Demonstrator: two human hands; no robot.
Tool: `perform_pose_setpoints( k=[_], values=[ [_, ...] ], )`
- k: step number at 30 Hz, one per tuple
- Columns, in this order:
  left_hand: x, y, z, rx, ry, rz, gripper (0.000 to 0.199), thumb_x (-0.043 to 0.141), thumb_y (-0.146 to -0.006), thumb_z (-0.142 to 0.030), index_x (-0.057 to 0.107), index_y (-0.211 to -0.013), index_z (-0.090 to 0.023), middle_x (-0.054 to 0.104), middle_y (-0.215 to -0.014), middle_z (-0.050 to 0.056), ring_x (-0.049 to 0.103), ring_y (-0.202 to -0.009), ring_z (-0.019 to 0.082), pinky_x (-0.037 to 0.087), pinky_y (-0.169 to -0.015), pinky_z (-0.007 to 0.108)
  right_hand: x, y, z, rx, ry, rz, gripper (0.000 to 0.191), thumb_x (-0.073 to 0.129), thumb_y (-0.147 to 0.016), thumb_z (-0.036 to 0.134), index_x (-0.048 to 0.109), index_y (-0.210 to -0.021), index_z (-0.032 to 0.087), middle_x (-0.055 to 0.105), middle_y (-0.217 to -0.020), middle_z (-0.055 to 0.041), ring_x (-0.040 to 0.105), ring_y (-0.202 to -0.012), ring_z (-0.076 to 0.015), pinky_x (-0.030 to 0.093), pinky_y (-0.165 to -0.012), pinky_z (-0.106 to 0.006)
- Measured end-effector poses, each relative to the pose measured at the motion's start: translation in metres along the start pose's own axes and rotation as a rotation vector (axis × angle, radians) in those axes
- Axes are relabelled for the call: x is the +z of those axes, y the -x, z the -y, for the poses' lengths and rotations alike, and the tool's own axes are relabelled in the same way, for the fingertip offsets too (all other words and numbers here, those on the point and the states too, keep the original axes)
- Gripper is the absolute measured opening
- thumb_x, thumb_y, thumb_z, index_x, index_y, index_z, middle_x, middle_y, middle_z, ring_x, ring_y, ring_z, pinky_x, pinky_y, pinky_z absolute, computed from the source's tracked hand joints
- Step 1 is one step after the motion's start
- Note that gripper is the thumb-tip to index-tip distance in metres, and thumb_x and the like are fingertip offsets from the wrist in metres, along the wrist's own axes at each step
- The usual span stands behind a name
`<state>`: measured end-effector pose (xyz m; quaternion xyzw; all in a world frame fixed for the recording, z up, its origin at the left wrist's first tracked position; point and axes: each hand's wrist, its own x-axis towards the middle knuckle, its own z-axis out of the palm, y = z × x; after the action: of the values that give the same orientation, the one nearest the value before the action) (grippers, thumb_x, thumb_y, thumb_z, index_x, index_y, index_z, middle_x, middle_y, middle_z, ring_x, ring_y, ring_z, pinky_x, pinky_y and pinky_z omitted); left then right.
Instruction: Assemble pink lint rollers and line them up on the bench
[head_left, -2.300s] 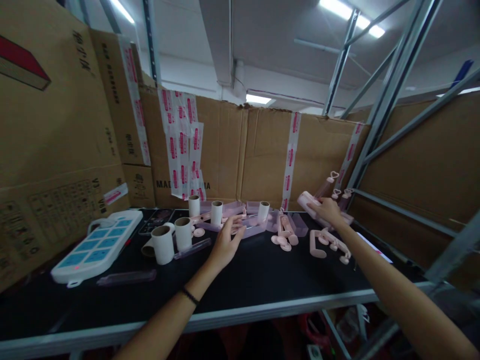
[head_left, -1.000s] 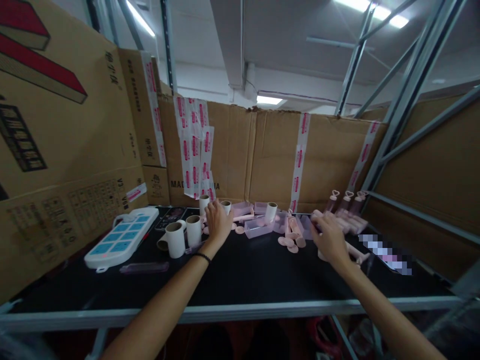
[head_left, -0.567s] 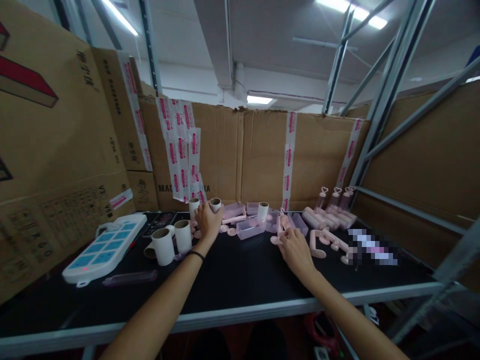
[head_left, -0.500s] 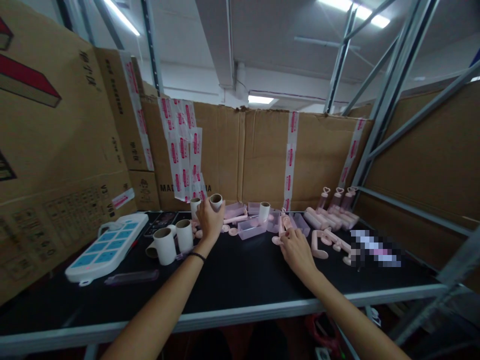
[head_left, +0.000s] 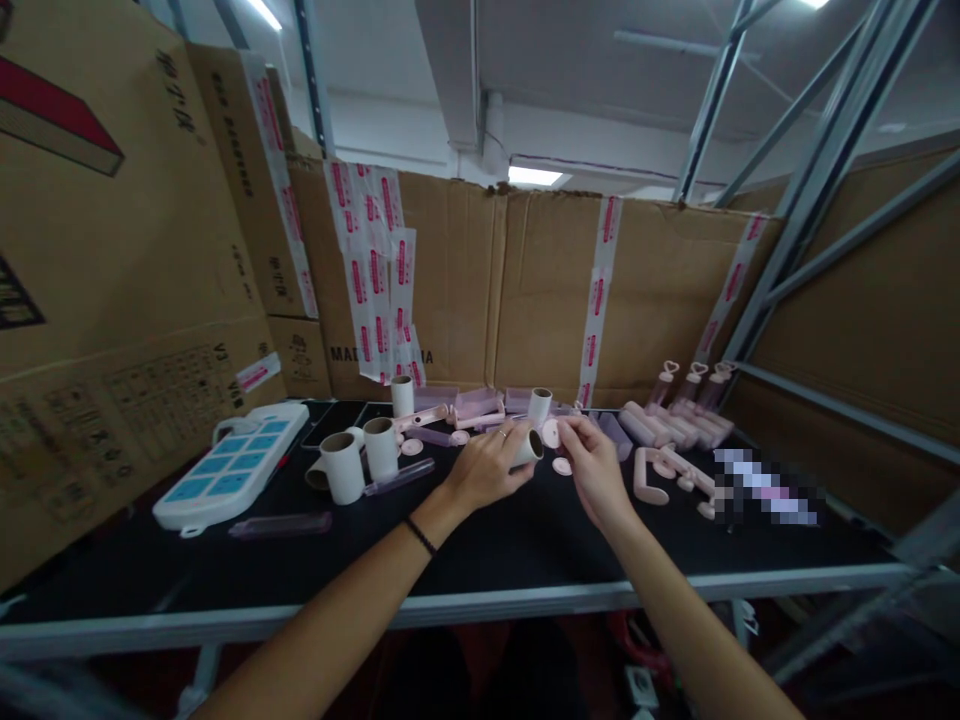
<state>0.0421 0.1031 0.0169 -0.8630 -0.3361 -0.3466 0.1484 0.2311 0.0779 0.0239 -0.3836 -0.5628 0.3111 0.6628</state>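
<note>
A brown cardboard panel (head_left: 540, 300) stands upright beyond both grips. Below them extends a black tabletop (head_left: 480, 570). A white power strip (head_left: 171, 512) lies well to the left of the left-hand grip. A row of pink cylinders with heart-shaped loops (head_left: 675, 430) lies beyond and to the right of the right-hand grip.

The left hand (head_left: 484, 472) is wrapped around a white cardboard tube (head_left: 525, 452), held tilted with its mouth toward the right hand (head_left: 596, 462). Two spare tubes (head_left: 343, 470) stand upright to the left of this grip. The right hand pinches a round pink disc (head_left: 551, 433) between thumb and fingers, just beside the tube mouth; contact cannot be confirmed. A loose disc (head_left: 562, 466) lies on the tabletop below the pinch.

Step in hand, as judged: presenting the disc to the tube end. The next move calls for a steady tube and the disc squared to its rim.
</note>
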Motion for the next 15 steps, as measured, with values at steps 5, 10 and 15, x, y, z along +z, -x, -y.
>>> perform_pose_setpoints(
  k=[5, 10, 15],
  values=[
    [0.0, -0.003, -0.004, -0.045, 0.112, 0.059, 0.064, 0.065, -0.087, -0.031, 0.043, -0.146, -0.024, 0.063, -0.133, 0.015, 0.065, -0.118, 0.033, 0.053, -0.093, 0.04, 0.01, 0.007, -0.005, 0.068, -0.046, 0.024, 0.035, 0.066, -0.087, 0.051, 0.074, -0.098, 0.019, 0.067, -0.082, -0.0018, 0.057, -0.074, -0.0171, 0.043, -0.065, -0.027],
    [0.003, -0.004, -0.008, -0.061, 0.193, 0.078, 0.064, 0.068, -0.086, -0.029, 0.045, -0.146, -0.029, 0.063, -0.132, 0.012, 0.065, -0.115, 0.032, 0.052, -0.092, 0.036, 0.018, 0.014, -0.011, 0.059, -0.029, -0.077, 0.038, 0.066, -0.085, 0.051, 0.075, -0.1, 0.017, 0.074, -0.096, -0.0063, 0.064, -0.085, -0.0209, 0.049, -0.075, -0.031],
    [0.005, -0.004, -0.008, -0.082, 0.244, 0.077, 0.055, 0.067, -0.085, -0.026, 0.054, -0.138, -0.028, 0.065, -0.123, 0.012, 0.067, -0.107, 0.03, 0.051, -0.087, 0.034, 0.023, 0.015, -0.012, 0.085, -0.06, -0.051, 0.034, 0.063, -0.088, 0.045, 0.072, -0.104, 0.017, 0.073, -0.097, -0.0058, 0.064, -0.082, -0.0196, 0.049, -0.072, -0.029]
  ],
)
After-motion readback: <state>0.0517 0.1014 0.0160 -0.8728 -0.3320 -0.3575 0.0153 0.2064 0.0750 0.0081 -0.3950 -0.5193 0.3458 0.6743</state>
